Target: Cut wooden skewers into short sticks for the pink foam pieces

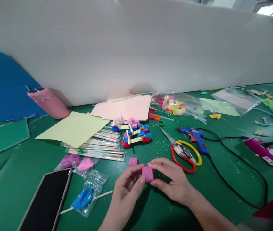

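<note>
A small pink-purple block [148,174] with rounded corners is pinched between both hands above the green table [112,218]. My left hand [129,187] grips its left side between thumb and fingers. On its right side, the fingertips and thumb of my right hand [171,179] press against it. Just behind my left fingertips lies a second block [133,161] of like colour. Farther back stand several small colourful clay pieces with pale sticks [136,138].
Scissors [186,155] and a blue glue gun [196,137] with a black cable lie right. At left are a phone [46,202], blue clay [83,198] in a bag, wrapped sticks [98,150] and a pink bottle [48,102]. A bag of coloured caps [172,105] lies behind.
</note>
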A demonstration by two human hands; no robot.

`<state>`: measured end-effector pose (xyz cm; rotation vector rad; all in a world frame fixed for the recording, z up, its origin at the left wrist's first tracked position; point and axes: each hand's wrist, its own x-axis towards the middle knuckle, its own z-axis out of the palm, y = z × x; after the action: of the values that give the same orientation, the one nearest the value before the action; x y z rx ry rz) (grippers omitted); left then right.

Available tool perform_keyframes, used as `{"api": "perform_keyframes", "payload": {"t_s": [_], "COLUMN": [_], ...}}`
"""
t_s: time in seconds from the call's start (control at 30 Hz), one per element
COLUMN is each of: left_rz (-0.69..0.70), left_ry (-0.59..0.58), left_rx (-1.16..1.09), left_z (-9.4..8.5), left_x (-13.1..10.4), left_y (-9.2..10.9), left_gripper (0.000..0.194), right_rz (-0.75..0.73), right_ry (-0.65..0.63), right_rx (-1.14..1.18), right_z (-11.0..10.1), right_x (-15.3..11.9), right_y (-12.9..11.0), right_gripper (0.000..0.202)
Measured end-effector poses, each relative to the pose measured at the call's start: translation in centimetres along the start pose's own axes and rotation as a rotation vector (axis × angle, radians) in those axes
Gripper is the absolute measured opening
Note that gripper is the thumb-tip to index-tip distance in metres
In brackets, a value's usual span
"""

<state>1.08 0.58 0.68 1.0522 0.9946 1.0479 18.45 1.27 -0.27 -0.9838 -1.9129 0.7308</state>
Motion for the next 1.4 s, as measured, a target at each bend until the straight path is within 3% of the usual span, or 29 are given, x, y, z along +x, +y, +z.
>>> {"api": "perform_keyframes", "payload": {"t_s": [0.67,0.83,0.97,1.03,1.17,1.4], "left_rz": [0.032,0.128,0.239,0.255,0.203,0.073], "left_ry": [-0.012,0.037,0.085,0.081,0.079,0.042], "left_rx": [0.024,0.122,0.239,0.281,0.239,0.049], "left_z": [0.0,0.0,-0.2,-0.3,-0.1,0.3], "left_x": [0.0,-0.1,-0.2,-0.2,-0.3,0.0], "left_y": [0.1,-0.2,-0.8,-1.1,-1.2,0.0], "left_gripper": [0.02,0.022,0.028,0.031,0.037,0.028], "right_rz": [-0.012,0.022,0.102,0.123,0.106,0.09], "right_ry": [0.011,-0.012,-0.017,-0.017,-0.007,-0.022], "right_rx": [0.009,0.045,0.077,0.095,0.098,0.089], "right_z": [0.3,0.2,-0.1,-0.1,-0.2,-0.1], "right_x": [-0.1,0.0,0.2,0.3,0.5,0.3], "right_y": [0.0,0.0,-0.4,-0.4,-0.4,-0.2], "right_gripper": [0.034,0.033,0.049,0.047,0.033,0.033]}}
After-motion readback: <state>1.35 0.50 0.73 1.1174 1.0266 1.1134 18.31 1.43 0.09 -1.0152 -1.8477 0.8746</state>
